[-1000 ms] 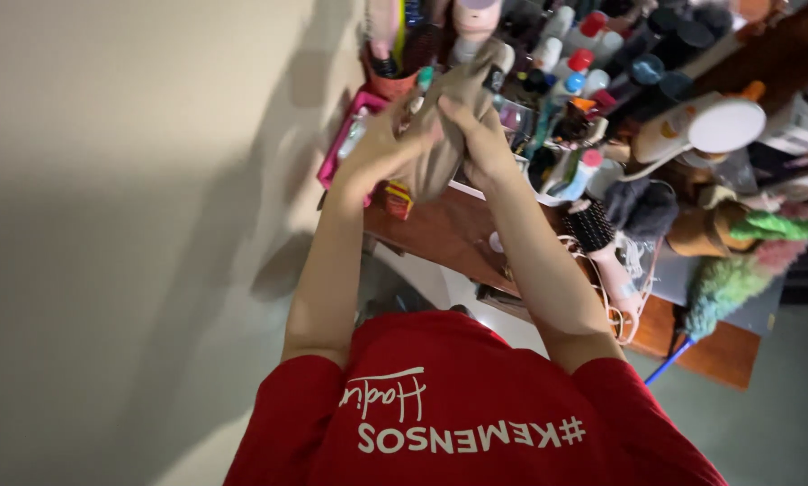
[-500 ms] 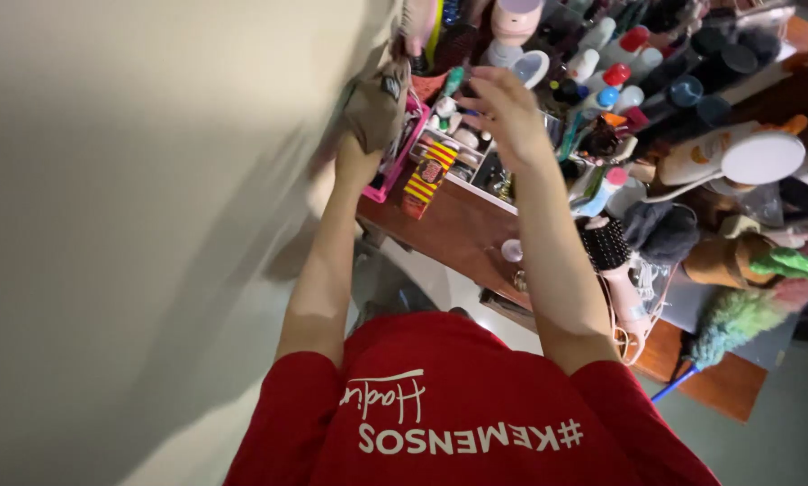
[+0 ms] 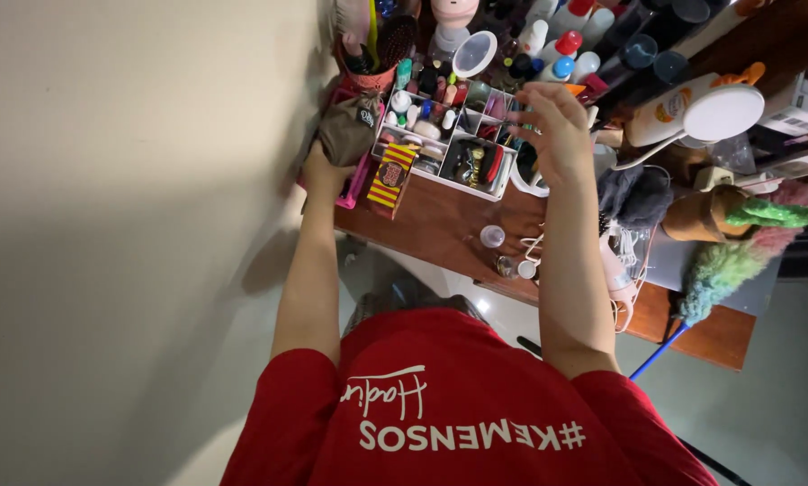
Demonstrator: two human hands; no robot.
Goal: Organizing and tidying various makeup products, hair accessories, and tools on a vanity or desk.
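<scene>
Your left hand (image 3: pixel 325 166) grips the bunched olive cloth (image 3: pixel 348 129) beside the white divided organizer (image 3: pixel 446 144), keeping your right hand (image 3: pixel 557 126), fingers spread and empty, free above it.

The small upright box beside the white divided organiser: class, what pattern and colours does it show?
The small box has red and yellow stripes, seen in the head view, the only one.

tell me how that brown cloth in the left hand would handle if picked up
The cloth is bunched and creased in the left hand, so probably floppy. It looks thin, so likely light. As soft fabric it should not roll or break.
</scene>
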